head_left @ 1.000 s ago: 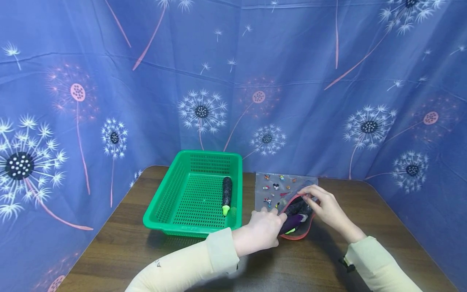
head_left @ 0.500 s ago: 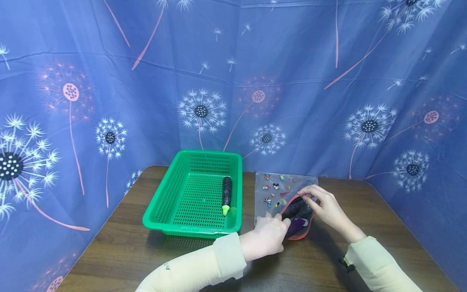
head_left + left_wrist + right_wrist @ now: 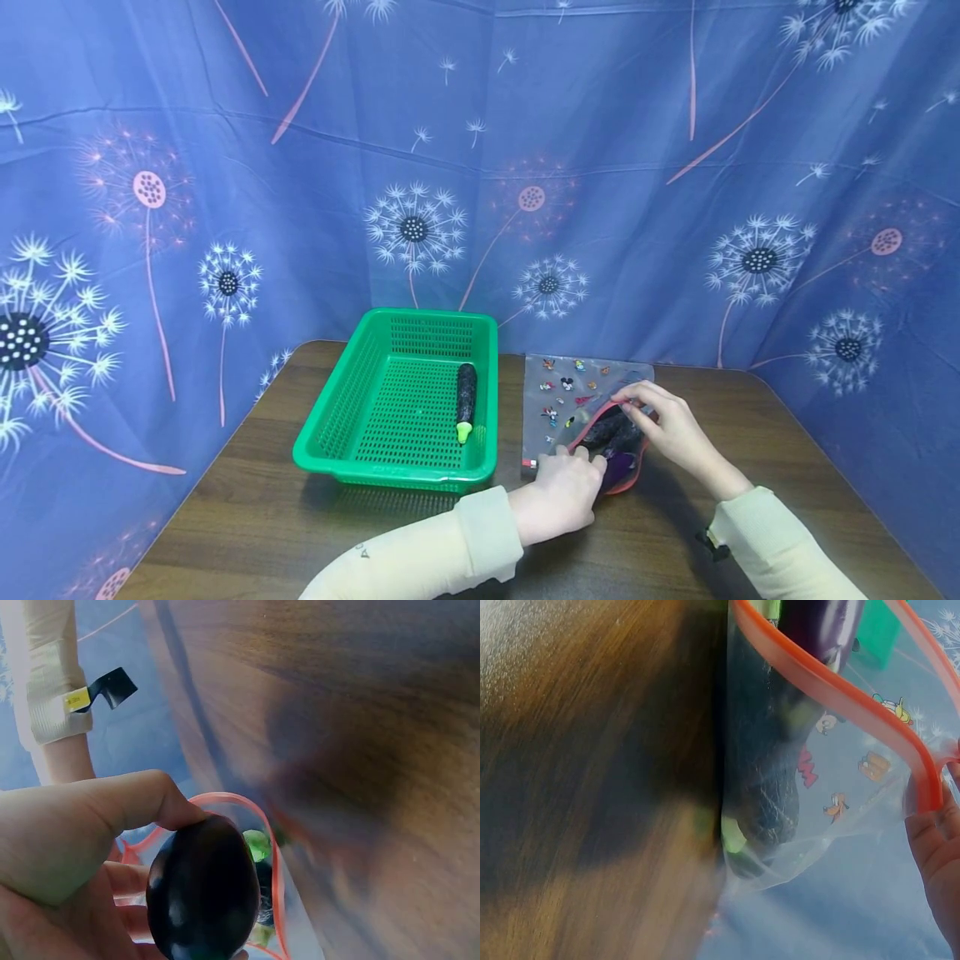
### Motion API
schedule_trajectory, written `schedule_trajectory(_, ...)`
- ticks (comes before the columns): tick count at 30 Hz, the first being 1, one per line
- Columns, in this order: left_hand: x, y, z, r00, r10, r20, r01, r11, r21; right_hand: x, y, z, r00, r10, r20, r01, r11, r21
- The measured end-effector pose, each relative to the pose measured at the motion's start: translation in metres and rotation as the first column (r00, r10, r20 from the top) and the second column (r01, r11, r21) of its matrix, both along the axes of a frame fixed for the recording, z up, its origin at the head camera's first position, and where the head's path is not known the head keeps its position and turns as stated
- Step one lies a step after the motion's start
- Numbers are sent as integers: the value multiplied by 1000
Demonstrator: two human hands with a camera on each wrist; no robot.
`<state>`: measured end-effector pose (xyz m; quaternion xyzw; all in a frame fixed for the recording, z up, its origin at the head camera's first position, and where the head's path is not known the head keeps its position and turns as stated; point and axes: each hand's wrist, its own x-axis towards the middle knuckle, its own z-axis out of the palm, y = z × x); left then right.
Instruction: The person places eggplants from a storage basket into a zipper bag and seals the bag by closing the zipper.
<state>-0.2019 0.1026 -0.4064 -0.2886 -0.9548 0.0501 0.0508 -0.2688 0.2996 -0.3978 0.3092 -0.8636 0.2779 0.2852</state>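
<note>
In your left hand (image 3: 566, 493) you have one glossy purple eggplant (image 3: 202, 892). In the left wrist view, its rounded end faces the camera. Your thumb lies against the top of it and the other fingers are curled along its side, so the eggplant sits between them, pinched. Its far part is inside the mouth of a transparent bag (image 3: 536, 408), while the rounded end remains on the outer side, at your palm.

With your right hand (image 3: 671, 425) you pinch the red edge (image 3: 840, 686) of this bag, thumb on one side and fingers on the other; the eggplant is apart from these fingers.

Now I count for you. There is one bag, printed with small cartoon figures, lying on the one wooden table (image 3: 225, 521). Inside it I see at least two long dark vegetables (image 3: 761, 757), side by side; whether there are more, I cannot tell, because the hand and the plastic hide a part. Near the bag, on your left, stands one green basket (image 3: 305, 454) with perforated walls. In it lies exactly one dark vegetable with a pale green end (image 3: 467, 396), near the right wall. Behind the table hangs a blue cloth (image 3: 450, 108) with dandelions.
</note>
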Motion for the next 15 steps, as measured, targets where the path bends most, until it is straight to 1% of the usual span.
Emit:
schedule_trajectory(5,-1,6,-3,1000,7,11,-7,1000,-6,0,0,0,1000,3,4,-3,1000,0)
schedule_trajectory(8,-1,10,-5,1000,15,4,-15,1000,-2,1,-1,0,1000,-3,10,3,1000,1)
schedule_trajectory(12,-1,15,-5,999,34,-17,-34,999,-3,0,-1,0,1000,-12,15,12,1000,7)
schedule_trajectory(15,-1,17,-4,999,49,-8,-49,999,-8,1,-2,0,1000,-13,16,13,1000,9)
